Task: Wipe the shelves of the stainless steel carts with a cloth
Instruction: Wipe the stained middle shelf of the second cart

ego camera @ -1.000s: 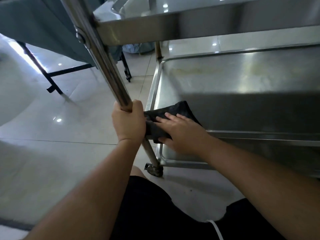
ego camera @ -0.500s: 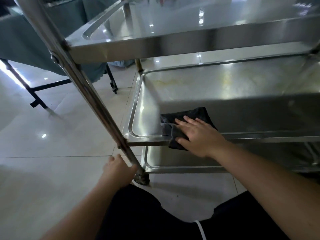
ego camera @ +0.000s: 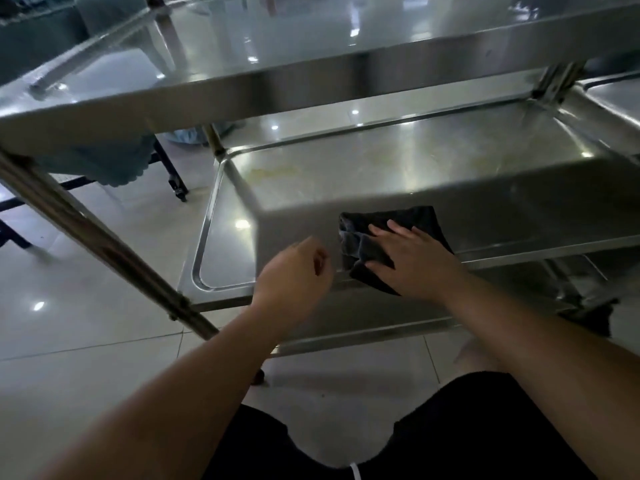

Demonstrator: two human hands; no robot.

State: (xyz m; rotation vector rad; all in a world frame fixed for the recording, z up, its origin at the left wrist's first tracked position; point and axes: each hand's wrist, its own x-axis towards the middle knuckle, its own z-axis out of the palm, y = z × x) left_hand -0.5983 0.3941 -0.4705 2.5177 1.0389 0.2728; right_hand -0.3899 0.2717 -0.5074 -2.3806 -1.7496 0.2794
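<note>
A stainless steel cart fills the view, with a top shelf [ego camera: 311, 81], a middle shelf [ego camera: 398, 168] and a lower shelf partly hidden below. A dark folded cloth [ego camera: 360, 244] lies near the front edge of the middle shelf. My right hand [ego camera: 412, 265] presses flat on the cloth with straight fingers. My left hand [ego camera: 294, 275] hovers in the air just left of the cloth, fingers loosely curled, holding nothing. The cart's slanted front-left post [ego camera: 104, 237] stands apart from that hand.
Yellowish stains [ego camera: 273, 173] mark the far left of the middle shelf. A table with a teal cloth [ego camera: 114, 164] and black legs stands behind on the left. A second steel cart edge [ego camera: 616, 95] shows at right. My knees are low in view over the glossy tiled floor [ego camera: 86, 341].
My left hand let go of the cart post and rose to the right, beside the cloth. My right hand slid the cloth rightward along the middle shelf. The camera view lifted.
</note>
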